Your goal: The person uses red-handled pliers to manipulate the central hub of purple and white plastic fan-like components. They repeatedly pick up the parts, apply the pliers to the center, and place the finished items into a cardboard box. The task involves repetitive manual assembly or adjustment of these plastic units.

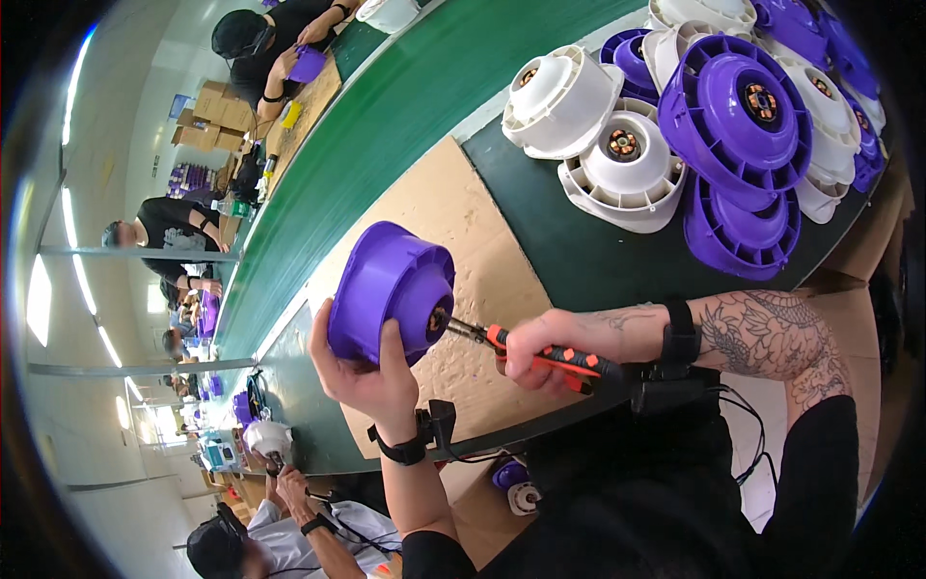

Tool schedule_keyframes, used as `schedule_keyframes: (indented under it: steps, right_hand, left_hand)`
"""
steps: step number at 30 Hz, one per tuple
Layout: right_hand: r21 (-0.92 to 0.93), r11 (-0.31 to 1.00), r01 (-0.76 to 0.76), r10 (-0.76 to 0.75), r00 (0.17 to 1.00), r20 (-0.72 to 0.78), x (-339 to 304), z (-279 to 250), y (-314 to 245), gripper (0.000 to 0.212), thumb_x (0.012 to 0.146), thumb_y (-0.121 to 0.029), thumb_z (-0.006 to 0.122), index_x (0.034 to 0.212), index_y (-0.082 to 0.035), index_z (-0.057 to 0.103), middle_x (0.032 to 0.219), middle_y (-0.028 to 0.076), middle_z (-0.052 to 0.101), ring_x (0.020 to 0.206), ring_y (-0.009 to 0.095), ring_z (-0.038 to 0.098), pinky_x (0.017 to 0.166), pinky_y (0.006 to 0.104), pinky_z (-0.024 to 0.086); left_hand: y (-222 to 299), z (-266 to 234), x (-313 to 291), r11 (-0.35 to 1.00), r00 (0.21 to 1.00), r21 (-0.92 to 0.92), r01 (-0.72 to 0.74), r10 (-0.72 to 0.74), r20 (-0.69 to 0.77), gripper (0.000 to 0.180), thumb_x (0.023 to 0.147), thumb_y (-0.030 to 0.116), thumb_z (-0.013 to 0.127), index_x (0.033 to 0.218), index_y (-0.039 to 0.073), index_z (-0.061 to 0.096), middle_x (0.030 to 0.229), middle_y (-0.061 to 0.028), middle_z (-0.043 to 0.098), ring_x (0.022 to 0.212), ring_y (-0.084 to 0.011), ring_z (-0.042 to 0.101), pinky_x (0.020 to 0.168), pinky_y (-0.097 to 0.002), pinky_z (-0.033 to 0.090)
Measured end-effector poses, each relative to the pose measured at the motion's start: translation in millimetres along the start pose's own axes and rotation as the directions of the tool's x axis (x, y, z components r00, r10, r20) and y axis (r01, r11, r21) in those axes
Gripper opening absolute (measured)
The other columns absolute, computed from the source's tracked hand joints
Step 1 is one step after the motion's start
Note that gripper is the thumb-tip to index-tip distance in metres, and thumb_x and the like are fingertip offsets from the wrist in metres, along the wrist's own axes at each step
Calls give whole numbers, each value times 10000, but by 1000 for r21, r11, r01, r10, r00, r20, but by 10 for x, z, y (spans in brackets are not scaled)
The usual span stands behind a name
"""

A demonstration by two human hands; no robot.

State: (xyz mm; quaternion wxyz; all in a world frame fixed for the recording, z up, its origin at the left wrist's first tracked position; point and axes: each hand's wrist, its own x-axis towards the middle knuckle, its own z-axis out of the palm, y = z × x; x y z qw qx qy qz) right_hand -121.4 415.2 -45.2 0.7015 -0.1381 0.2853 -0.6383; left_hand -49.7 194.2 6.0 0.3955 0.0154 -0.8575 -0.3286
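Note:
A purple plastic motor housing [391, 285], round with a ribbed rim, is held up and tilted by my left hand [371, 372], whose fingers wrap its lower side. Its hub, with a dark and copper-coloured centre [437, 323], faces right. My right hand [555, 347] grips red-and-black handled pliers [574, 362]. The jaws of the pliers reach the hub's centre; whether they grip a wire or part there is too small to tell. Beneath both hands lies a sheet of cardboard [482, 232] on the green bench.
White housings [627, 164] and purple housings [738, 111] with copper coils are piled at the far right. A green conveyor belt [405, 125] runs beyond the cardboard. Co-workers [275, 43] sit along the line at the left. More parts [516, 482] lie in a box below the bench edge.

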Motion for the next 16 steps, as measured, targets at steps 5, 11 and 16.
schedule_keyframes:
  steps: [5, 11, 16]
  right_hand:
    - [61, 998, -8, 7, 1000, 18, 19, 42, 39, 347, 867, -431, 633, 712, -177, 455, 632, -52, 397, 525, 69, 387, 489, 270, 306]
    - [52, 999, 8, -11, 998, 56, 58, 2, 114, 333, 860, -417, 646, 718, -178, 463, 625, -50, 414, 522, 71, 392, 490, 272, 324]
    - [-52, 999, -13, 11, 999, -41, 11, 36, 68, 310, 861, -405, 645, 739, -171, 481, 624, -24, 426, 533, 119, 441, 498, 308, 369]
  left_hand:
    - [-3, -37, 36, 993, 995, -71, 98, -97, 21, 617, 830, 106, 836, 1352, -54, 549, 1235, -173, 625, 1088, -258, 652, 965, -381, 527]
    - [95, -58, -17, 999, 999, 38, 9, -11, 44, 571, 892, 119, 784, 1374, -47, 528, 1255, -167, 613, 1118, -247, 632, 997, -370, 501]
    - [117, 31, -123, 997, 999, 72, 26, -29, 35, 701, 884, 228, 822, 1438, -26, 475, 1363, -180, 542, 1248, -261, 550, 1084, -396, 429]
